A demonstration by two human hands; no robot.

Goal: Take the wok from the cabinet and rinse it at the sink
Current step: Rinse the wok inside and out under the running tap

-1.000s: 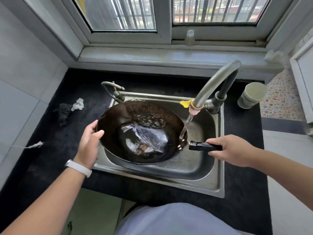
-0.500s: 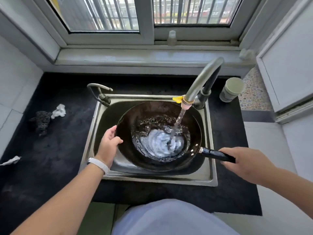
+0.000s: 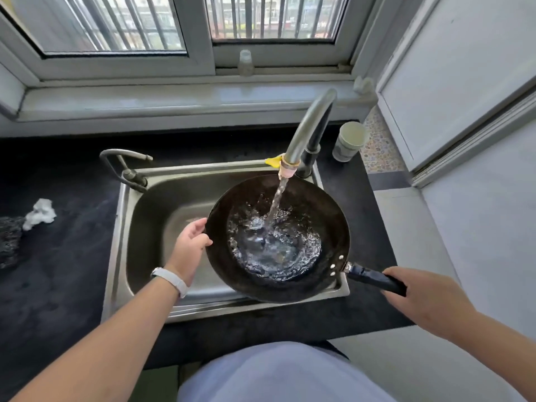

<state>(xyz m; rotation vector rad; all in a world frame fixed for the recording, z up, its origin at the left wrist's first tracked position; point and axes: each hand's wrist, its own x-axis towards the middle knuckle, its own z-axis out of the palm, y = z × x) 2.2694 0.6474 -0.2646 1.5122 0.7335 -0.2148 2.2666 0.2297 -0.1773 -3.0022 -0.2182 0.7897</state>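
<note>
Wok: mouth up, roughly level, held over the right half of the sink. Its near right edge overlaps the sink's rim. The long axis runs from far left to near right, and the black handle points near right, out over the counter.

Water falls from the tall tap into the bowl and pools, churning, at the bottom.

Right hand: fingers wrapped round the outer end of the handle, closed tight, back of the hand up.

Left hand: at the wok's left rim, with the thumb against the edge and the fingers curled loosely behind it, steadying it. There is a white band on the wrist.

Surface: dark counter around a steel sink. A small second tap stands at the far left corner, and a pale cup just right of the tall tap. At far left, a white crumpled wad touches a dark scrubber.

Room: a barred window over a pale sill, with a small clear bottle on the frame ledge. White panels are to the right.
</note>
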